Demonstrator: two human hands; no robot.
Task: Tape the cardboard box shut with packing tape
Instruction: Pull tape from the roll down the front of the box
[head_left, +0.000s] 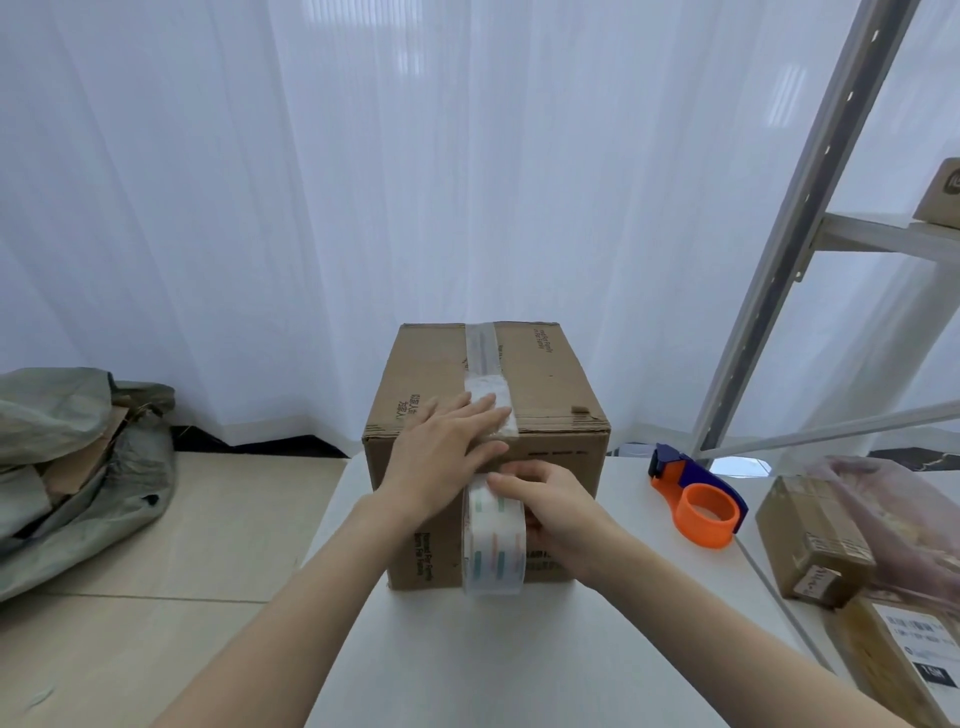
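A brown cardboard box (550, 379) stands closed on a white table (467, 649). A strip of clear tape (483, 358) runs along its top seam towards me and over the front edge. My left hand (447, 447) lies flat with fingers spread on the box's near top edge, pressing on the tape. My right hand (550, 514) grips a roll of packing tape (493, 545) with coloured print, held against the box's front face. The tape runs from the roll up to the top edge.
An orange and blue tape dispenser (696, 499) lies on the table right of the box. Smaller cardboard parcels (815, 545) sit at the far right below a metal shelf frame (810, 223). A grey sack with cardboard (72, 467) lies on the floor at left.
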